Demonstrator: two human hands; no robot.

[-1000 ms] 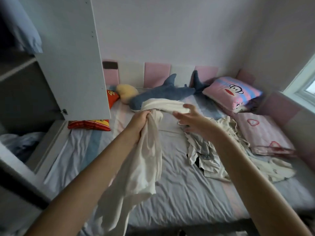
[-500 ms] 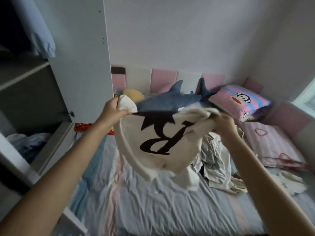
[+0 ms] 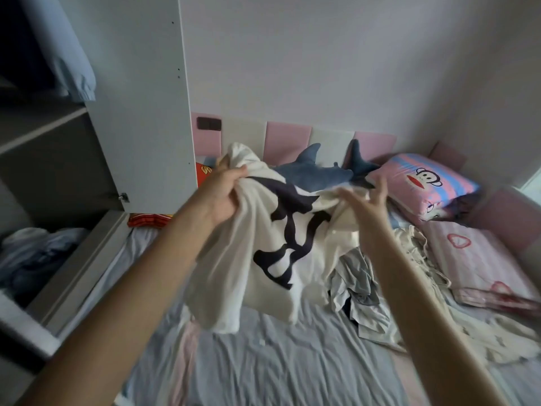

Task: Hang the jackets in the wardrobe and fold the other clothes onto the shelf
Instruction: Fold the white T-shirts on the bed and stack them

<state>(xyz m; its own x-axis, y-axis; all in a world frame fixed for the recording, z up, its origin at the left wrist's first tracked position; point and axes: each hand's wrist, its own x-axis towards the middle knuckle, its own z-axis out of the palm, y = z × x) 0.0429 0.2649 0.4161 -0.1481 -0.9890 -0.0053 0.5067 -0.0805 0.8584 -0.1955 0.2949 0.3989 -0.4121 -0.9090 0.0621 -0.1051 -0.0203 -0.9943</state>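
Nearest, both my forearms reach out over the bed with the wrinkled grey-blue sheet. My left hand is clenched on a bunched top corner of the cream-white shirt with a big black print and holds it up. The shirt hangs crumpled over the middle of the bed, its lower edge down near the sheet. I can't tell whether it touches. My right hand is released, with the fingers spread and loose. It is at the shirt's top right edge, touching the cloth and not gripping it.

Right of the shirt, a rumpled pile of grey and cream clothes lies on the bed. A long cream garment is spread beside it toward the right edge. Further right is a folded pink blanket with red heart outlines.

On the left is the wardrobe with its white door swung open. The grey shelf inside is bare where visible. Blue-grey clothes are heaped in the compartment below it. A light blue garment hangs at top left.

Further back, a red and yellow cushion sits under the door's edge. A blue plush shark lies behind the shirt, partly hidden by it. A pink and blue striped pillow with a cartoon monkey face is on the far right. Farthest back, pink and cream padded wall panels run along the head of the bed.
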